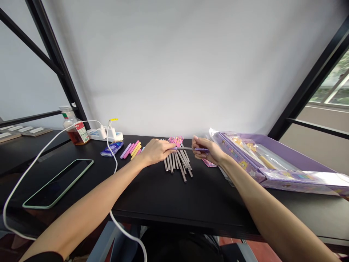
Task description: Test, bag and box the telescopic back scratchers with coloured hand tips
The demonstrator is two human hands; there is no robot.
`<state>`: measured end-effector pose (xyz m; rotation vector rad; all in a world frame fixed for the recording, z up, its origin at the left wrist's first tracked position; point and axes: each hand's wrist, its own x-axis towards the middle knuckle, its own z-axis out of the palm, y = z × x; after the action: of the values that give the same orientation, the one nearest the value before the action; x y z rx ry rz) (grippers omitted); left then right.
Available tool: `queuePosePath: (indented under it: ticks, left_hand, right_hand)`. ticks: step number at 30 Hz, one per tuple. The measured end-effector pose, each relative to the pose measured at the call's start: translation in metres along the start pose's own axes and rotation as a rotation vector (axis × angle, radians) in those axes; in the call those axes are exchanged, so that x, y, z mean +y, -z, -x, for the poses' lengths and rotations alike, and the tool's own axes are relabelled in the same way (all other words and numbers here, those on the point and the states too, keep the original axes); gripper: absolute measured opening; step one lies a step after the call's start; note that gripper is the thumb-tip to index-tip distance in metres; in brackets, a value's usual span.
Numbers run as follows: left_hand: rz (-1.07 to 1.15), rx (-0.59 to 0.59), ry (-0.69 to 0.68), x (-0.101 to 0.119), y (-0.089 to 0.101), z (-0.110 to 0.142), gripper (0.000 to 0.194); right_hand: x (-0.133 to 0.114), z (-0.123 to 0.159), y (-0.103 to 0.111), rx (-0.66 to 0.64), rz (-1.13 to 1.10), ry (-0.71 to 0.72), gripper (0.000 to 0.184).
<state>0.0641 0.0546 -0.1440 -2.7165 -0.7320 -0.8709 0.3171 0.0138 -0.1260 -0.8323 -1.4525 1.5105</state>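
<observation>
Both my hands meet over a black desk [152, 193]. My left hand [156, 151] and my right hand [207, 150] each pinch one end of a thin pencil [188, 148] with a purple cap, held level between them. Just below it lies a fan of several grey pencils [178, 162] with pink heart-shaped tops. Several pink, purple and yellow pencil caps [132, 149] lie to the left of my left hand.
A purple packaging tray with plastic-wrapped stationery sets [261, 160] fills the right side. On the left are a phone [58, 182], a white cable [35, 160], a power strip [105, 134], a small blue packet [111, 149] and a bottle of brown drink [75, 127].
</observation>
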Motion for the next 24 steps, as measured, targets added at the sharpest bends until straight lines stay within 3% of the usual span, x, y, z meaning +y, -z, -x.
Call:
queuePosePath:
  ticks: [3, 6, 11, 14, 18, 21, 24]
  left_hand:
    - [0.054, -0.02, 0.018, 0.001, 0.006, -0.004, 0.04]
    - [0.22, -0.044, 0.069, 0.002, 0.019, -0.009, 0.034]
    - [0.78, -0.01, 0.411, -0.001, 0.041, -0.011, 0.057]
    - [1.135, -0.092, 0.571, -0.005, 0.05, -0.01, 0.076]
    - [1.513, -0.2, 0.617, -0.005, 0.053, -0.009, 0.08]
    - [1.668, -0.166, 0.649, -0.002, 0.046, -0.009, 0.082]
    - [1.754, -0.024, 0.688, 0.001, 0.038, -0.01, 0.078]
  right_hand:
    - [-0.008, 0.003, 0.005, -0.058, 0.152, -0.007, 0.042]
    - [-0.019, 0.007, 0.012, -0.119, 0.499, -0.009, 0.032]
    - [-0.029, 0.012, 0.012, -0.22, 0.94, 0.045, 0.045]
    - [-0.029, 0.013, 0.006, -0.211, 1.01, 0.079, 0.048]
    - [-0.029, 0.014, -0.001, -0.158, 1.064, 0.141, 0.05]
    - [-0.029, 0.014, -0.002, -0.172, 1.103, 0.149, 0.049]
    - [-0.029, 0.014, -0.002, -0.155, 1.121, 0.156, 0.047]
